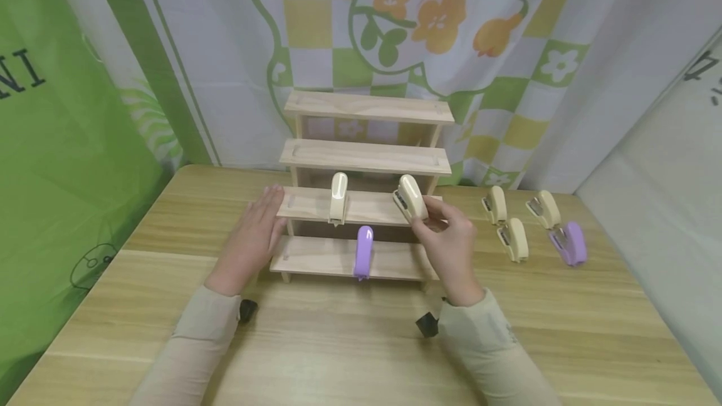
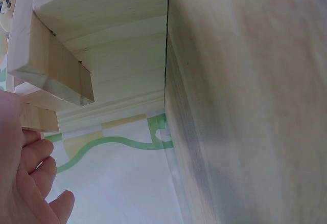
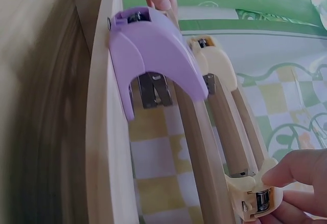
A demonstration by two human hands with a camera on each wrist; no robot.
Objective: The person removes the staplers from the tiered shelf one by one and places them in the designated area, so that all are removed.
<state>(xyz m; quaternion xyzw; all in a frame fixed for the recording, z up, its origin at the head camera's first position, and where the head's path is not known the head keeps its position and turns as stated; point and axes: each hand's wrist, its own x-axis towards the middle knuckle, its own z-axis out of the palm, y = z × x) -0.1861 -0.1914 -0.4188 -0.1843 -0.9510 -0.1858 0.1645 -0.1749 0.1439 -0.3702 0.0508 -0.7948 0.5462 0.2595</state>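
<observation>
A cream stapler [image 1: 410,198] is pinched between the thumb and fingers of my right hand [image 1: 448,237], at the right end of the second step from the bottom of a wooden tiered stand [image 1: 366,205]. In the right wrist view, this stapler [image 3: 254,196] sits right at the step's edge. My left hand [image 1: 252,234] rests with extended fingers against the left end of that same step. Another cream stapler [image 1: 338,198] stands left of centre on this step. On the lowest step is a purple stapler [image 1: 364,252], between the two hands.
Right of the stand, the wooden table [image 1: 350,343] bears three cream staplers [image 1: 513,240] and one purple stapler [image 1: 570,243]. A patterned curtain [image 1: 307,24] hangs behind. Small black objects [image 1: 427,324] show beside both sleeves. A thin dark wire [image 1: 84,265] lies at the left edge.
</observation>
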